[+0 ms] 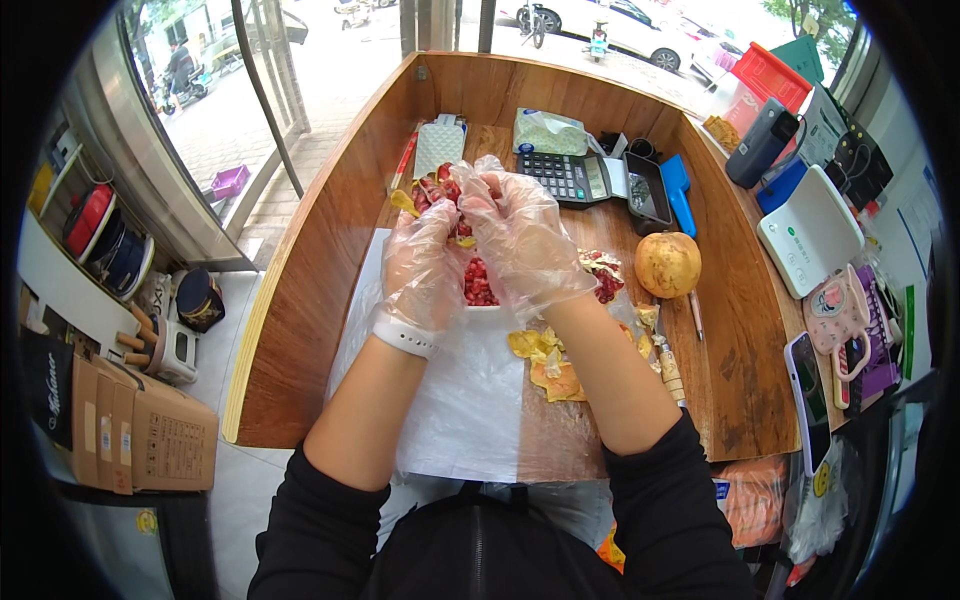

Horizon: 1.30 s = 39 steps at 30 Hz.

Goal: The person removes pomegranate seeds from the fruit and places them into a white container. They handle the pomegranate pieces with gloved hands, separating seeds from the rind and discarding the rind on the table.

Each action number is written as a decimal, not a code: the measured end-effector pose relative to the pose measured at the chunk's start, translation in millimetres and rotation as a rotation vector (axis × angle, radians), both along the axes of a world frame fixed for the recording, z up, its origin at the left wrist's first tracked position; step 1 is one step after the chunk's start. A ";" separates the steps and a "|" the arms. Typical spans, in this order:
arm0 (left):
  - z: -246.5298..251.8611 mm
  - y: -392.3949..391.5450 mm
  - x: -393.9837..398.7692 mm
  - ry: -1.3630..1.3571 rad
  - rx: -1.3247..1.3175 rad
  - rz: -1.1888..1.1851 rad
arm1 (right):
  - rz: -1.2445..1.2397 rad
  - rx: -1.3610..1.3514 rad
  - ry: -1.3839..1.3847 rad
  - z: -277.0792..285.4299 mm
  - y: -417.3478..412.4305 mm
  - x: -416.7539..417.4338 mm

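Both hands wear clear plastic gloves. My left hand (424, 262) grips an opened pomegranate piece (435, 187) with red seeds and a bit of yellow rind. My right hand (517, 232) touches the piece from the right, its fingers bent; whether they pinch anything is hidden. Beneath the hands a white container holds loose pomegranate seeds (480, 283), partly covered by the gloves. Right of my right hand lies another opened pomegranate part (604, 277), and beyond it a whole yellow pomegranate (669, 265). Peeled rind pieces (555, 375) lie near my right forearm.
A knife with a wooden handle (672, 375) and a pen (696, 315) lie at right. Behind the hands are a calculator (566, 178), a tissue pack (550, 133), a black tray (646, 195) and a blue scoop (678, 195). Wooden side walls (322, 255) border the desk.
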<state>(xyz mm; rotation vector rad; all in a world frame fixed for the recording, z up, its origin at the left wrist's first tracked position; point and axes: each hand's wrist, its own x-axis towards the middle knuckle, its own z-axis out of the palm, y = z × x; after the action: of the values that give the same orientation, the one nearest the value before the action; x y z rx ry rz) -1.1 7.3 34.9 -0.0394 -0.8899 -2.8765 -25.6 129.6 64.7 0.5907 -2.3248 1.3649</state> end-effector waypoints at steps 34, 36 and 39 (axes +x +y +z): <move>8.6 1.9 5.6 -0.074 -0.099 -0.028 | -0.064 0.125 -0.369 -30.3 0.1 -15.1; 12.6 4.4 9.4 -0.067 -0.172 -0.023 | -0.032 0.009 -0.500 -22.3 -0.9 -12.7; 21.4 7.1 17.7 -0.078 -0.335 -0.016 | -0.044 -0.057 -0.631 -7.4 -0.7 -7.8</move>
<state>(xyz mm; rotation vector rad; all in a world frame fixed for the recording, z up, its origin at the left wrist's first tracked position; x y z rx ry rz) 16.6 14.4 56.3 0.0330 -1.3821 -2.7254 -33.4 128.8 57.3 0.0844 -2.7302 1.7828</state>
